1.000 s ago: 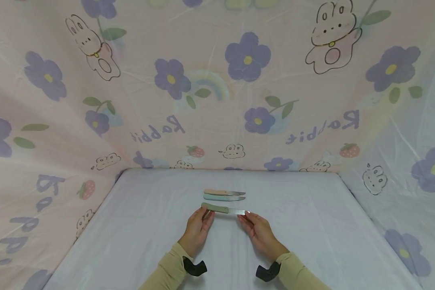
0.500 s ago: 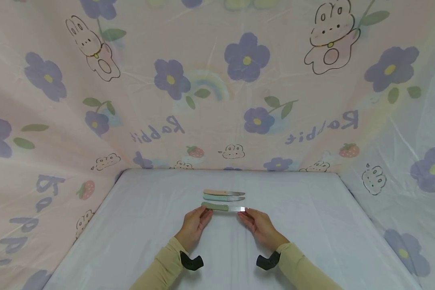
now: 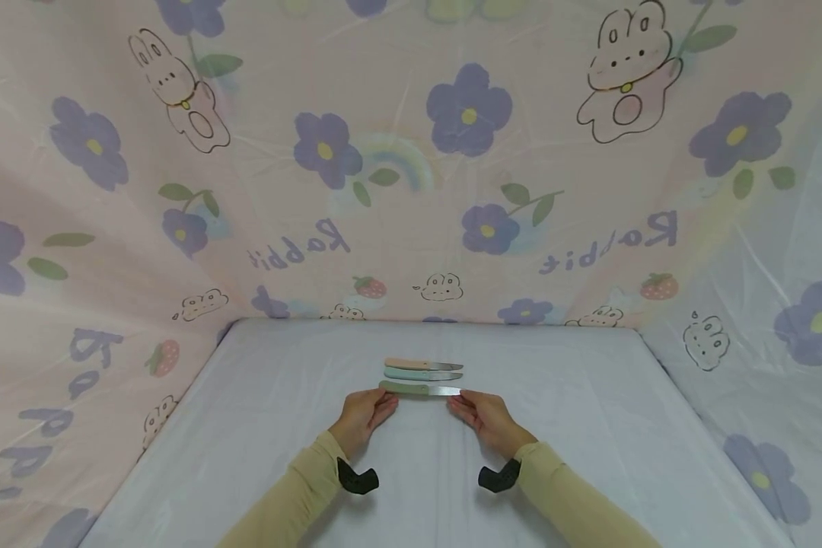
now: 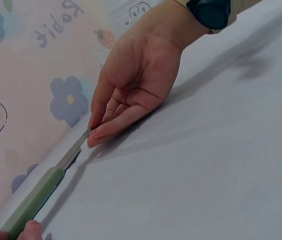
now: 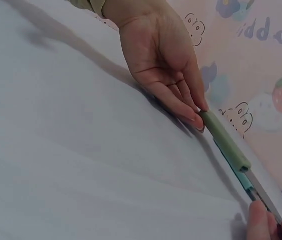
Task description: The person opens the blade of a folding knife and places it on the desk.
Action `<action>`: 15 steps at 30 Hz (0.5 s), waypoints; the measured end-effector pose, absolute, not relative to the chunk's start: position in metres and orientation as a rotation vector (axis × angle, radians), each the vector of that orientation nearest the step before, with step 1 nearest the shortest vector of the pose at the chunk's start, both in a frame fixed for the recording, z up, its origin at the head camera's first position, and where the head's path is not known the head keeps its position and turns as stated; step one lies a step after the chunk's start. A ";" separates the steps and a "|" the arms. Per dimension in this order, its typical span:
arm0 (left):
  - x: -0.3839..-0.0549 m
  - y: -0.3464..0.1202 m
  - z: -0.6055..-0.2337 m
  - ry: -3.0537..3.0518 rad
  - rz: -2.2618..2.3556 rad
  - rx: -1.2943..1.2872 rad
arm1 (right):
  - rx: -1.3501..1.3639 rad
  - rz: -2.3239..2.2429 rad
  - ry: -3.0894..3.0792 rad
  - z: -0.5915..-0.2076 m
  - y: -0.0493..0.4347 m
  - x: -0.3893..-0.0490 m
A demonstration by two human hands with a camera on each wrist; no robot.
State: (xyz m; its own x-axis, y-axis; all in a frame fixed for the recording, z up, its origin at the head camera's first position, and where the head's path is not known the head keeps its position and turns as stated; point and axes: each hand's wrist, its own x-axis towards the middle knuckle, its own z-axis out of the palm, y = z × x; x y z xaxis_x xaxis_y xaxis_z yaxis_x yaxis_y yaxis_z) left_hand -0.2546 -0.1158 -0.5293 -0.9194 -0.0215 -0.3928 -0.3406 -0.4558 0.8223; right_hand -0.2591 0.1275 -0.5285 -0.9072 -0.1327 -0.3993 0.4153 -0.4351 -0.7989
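Between my two hands, a small knife with a green handle (image 3: 406, 388) lies crosswise, blade toward the right. My left hand (image 3: 363, 417) pinches the handle's end between thumb and fingers. At the other end, my right hand (image 3: 488, 416) pinches the tip of the blade (image 4: 75, 149). Just beyond it, a knife with a light blue handle (image 3: 407, 374) and one with a peach handle (image 3: 406, 364) lie side by side on the table, blades also to the right. In the right wrist view, the green handle (image 5: 226, 142) partly covers the blue one (image 5: 243, 179).
A white cloth covers the table (image 3: 281, 380). Behind it and along both sides hang curtains (image 3: 397, 190) printed with rabbits, flowers and strawberries. A black band piece (image 3: 358, 478) sits at each wrist, over the beige sleeves (image 3: 291, 487).
Both hands have moved slightly forward, bringing the green-handled knife closer to the blue one. The forearms reach farther over the table. The other two knives have stayed put.
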 end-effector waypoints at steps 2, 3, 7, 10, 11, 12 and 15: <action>-0.256 -0.116 -0.529 1.526 2.454 -0.519 | 0.420 -2.368 1.455 -0.528 0.128 -0.262; -0.257 -0.117 -0.528 1.530 2.444 -0.520 | 0.427 -2.361 1.462 -0.528 0.128 -0.263; -0.260 -0.118 -0.527 1.547 2.404 -0.541 | 0.478 -2.328 1.491 -0.530 0.128 -0.270; -0.262 -0.119 -0.527 1.558 2.377 -0.554 | 0.500 -2.318 1.508 -0.532 0.128 -0.273; -0.262 -0.120 -0.527 1.566 2.371 -0.545 | 0.492 -2.317 1.512 -0.533 0.128 -0.273; -0.263 -0.121 -0.527 1.571 2.365 -0.539 | 0.489 -2.315 1.515 -0.533 0.128 -0.274; -0.266 -0.123 -0.528 1.578 2.342 -0.531 | 0.470 -2.308 1.524 -0.533 0.128 -0.274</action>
